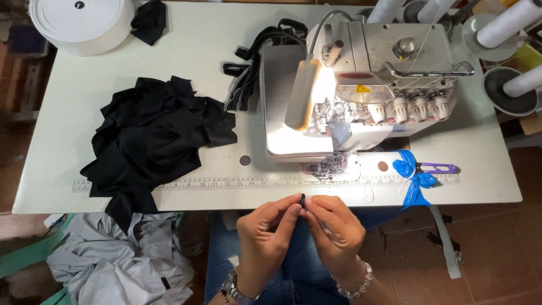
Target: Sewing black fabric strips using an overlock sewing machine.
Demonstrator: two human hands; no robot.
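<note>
My left hand [270, 230] and my right hand [335, 227] meet in front of the table edge, over my lap in blue jeans. Both pinch a small black piece [303, 200] between thumbs and fingertips. It is too small to tell what kind of piece it is. A watch sits on my left wrist, a bead bracelet on my right. Just beyond my hands stands a white overlock sewing machine [361, 90] with its lamp lit over the needle plate.
A heap of black fabric pieces [152, 141] lies at the table's left. Black straps [248, 62] lie behind the machine. A white elastic roll [82, 22] sits far left. Purple thread snips [437, 168] and a blue plastic tie [412, 175] lie right. Grey cloth [124, 260] lies below.
</note>
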